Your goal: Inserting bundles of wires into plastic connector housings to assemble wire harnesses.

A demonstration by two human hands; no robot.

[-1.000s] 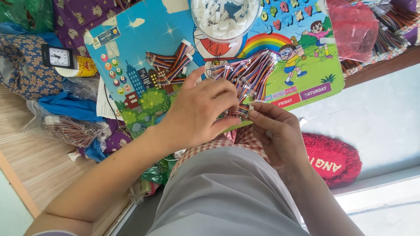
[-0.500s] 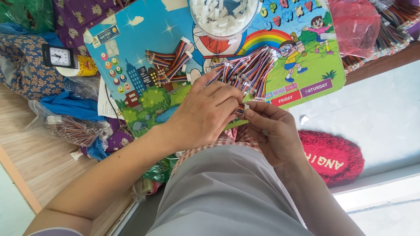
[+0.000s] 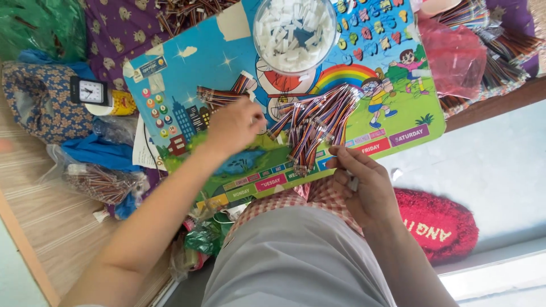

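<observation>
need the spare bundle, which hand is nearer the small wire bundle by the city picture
Left. The left hand lies just right of the small wire bundle; the right hand is far lower right.

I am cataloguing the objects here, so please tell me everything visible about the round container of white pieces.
The round container is a clear, plastic-looking bowl, standing upright and open, filled with many small white block-like pieces. One darker piece lies among them. It rests on the far part of the colourful cartoon board, beyond the striped wire bundles. Neither hand touches it.
</observation>
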